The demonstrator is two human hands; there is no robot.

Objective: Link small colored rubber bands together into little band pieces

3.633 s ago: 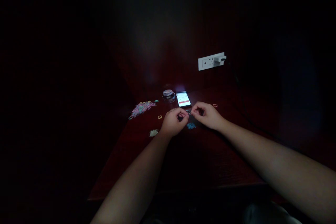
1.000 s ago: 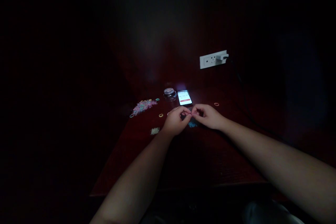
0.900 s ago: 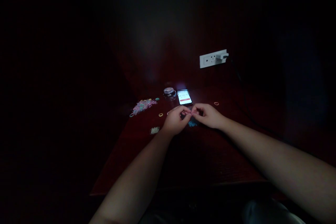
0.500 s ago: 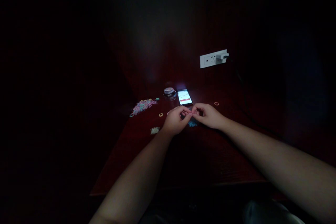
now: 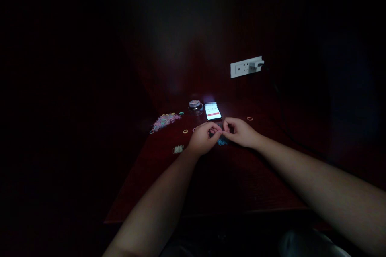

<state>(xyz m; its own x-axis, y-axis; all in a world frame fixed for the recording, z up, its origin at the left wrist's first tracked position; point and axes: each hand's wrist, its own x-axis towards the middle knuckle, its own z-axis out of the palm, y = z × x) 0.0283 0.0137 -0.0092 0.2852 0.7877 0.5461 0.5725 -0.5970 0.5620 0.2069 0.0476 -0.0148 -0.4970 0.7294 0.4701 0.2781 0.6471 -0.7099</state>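
Observation:
Fingertip to fingertip, my left hand (image 5: 202,139) and my right hand (image 5: 239,131) pinch together above the dark red table (image 5: 229,184). Whatever lies between the fingertips is too small and dim to make out. Just below them is a bunch of blue bands (image 5: 222,141), partly covered by my hands. To the left lies a pale bundle of bands (image 5: 178,149), with a single yellow band (image 5: 185,131) behind it. A pink band (image 5: 194,129) shows in part at the edge of my left hand.
A loose heap of coloured bands (image 5: 165,121) spreads at the back left. Behind my hands stand a round lidded jar (image 5: 196,106) and a lit phone (image 5: 213,112). One orange band (image 5: 249,119) lies to the right. A plug sits in the wall socket (image 5: 245,67), its cable trailing down.
Both hands stay close together, with only a slight shift of the fingers. The whole view has moved a few pixels; the bands, jar and phone keep their places.

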